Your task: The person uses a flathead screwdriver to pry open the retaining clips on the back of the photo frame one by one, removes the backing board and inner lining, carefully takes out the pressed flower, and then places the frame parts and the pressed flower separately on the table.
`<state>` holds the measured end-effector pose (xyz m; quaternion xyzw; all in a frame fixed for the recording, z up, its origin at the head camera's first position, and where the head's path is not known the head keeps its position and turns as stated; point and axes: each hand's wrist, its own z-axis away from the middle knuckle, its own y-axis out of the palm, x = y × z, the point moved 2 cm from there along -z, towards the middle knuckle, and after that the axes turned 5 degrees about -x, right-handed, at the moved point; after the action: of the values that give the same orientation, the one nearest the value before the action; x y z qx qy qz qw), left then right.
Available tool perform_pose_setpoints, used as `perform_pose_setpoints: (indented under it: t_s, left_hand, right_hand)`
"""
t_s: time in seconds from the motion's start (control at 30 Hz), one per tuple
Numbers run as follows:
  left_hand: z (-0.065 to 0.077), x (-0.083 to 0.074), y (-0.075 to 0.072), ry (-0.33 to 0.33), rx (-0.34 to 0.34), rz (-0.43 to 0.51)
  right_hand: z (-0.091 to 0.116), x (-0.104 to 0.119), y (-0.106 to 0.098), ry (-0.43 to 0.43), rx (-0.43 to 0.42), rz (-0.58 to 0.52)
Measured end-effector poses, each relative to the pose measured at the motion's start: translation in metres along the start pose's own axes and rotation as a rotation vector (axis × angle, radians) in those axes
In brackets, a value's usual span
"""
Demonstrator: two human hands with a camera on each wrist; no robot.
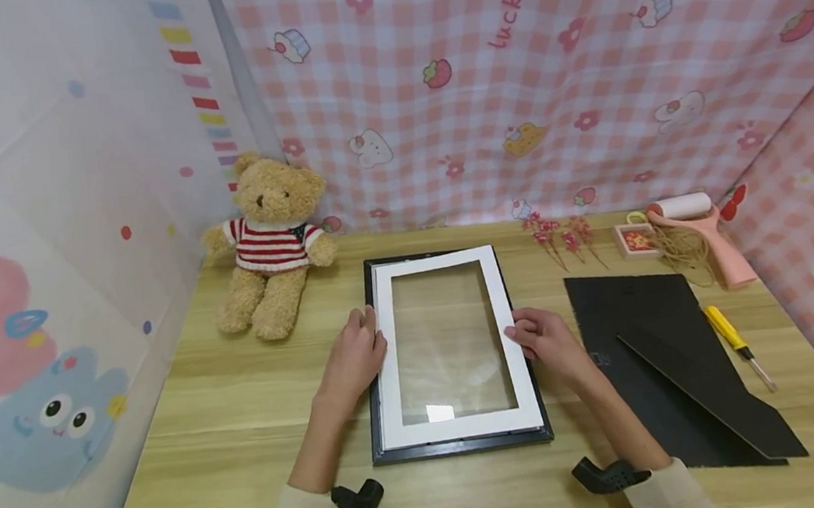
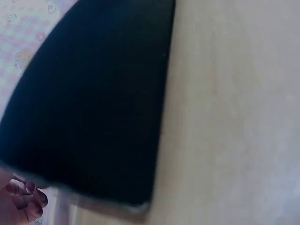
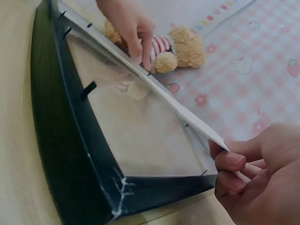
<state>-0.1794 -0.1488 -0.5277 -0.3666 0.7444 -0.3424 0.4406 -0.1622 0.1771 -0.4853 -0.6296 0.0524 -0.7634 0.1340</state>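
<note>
A white picture mat (image 1: 453, 428) with a rectangular opening lies over a black picture frame (image 1: 462, 448), slightly askew to it. Its left border is pinched by my left hand (image 1: 354, 357), whose fingertips are right at the frame's edge. My right hand (image 1: 550, 342) pinches the right border between thumb and fingers; in the right wrist view this white mat (image 3: 206, 127) shows nearly edge-on, lifted at that hand. Clear glazing (image 3: 131, 131) fills the frame, with small black tabs (image 3: 88, 90) along the inner sides. The left wrist view is mostly the frame's dark outer side (image 2: 93, 103).
Right of the frame lie a black backing board (image 1: 618, 307) with a stand leg and a yellow screwdriver (image 1: 727, 329). Behind them are a pink lint roller (image 1: 731, 251), twine (image 1: 682, 248), a small box (image 1: 637, 240) and dried flowers (image 1: 548, 232). A teddy bear (image 1: 273, 242) sits back left.
</note>
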Motion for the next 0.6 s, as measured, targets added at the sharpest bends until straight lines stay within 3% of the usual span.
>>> perform_pose_setpoints:
  t_s: [0.07, 0.3, 0.43, 0.53, 0.6]
  left_hand:
    - [0.001, 0.003, 0.002, 0.012, -0.002, -0.022]
    - [0.001, -0.021, -0.027, 0.021, 0.027, -0.034]
    - [-0.001, -0.025, -0.033, 0.058, -0.025, -0.038]
    - [-0.005, -0.029, -0.036, 0.046, -0.034, 0.038]
    - [-0.007, -0.023, -0.022, 0.027, -0.007, 0.137]
  right_hand:
    - [0.002, -0.001, 0.0, 0.016, -0.006, -0.03]
    - [0.009, 0.0, -0.009, 0.049, -0.025, -0.072]
    - [0.012, 0.005, -0.023, 0.024, -0.062, -0.071]
    - [0.017, 0.008, -0.034, 0.018, -0.069, -0.06]
    - [0.022, 0.008, -0.042, 0.022, -0.069, -0.046]
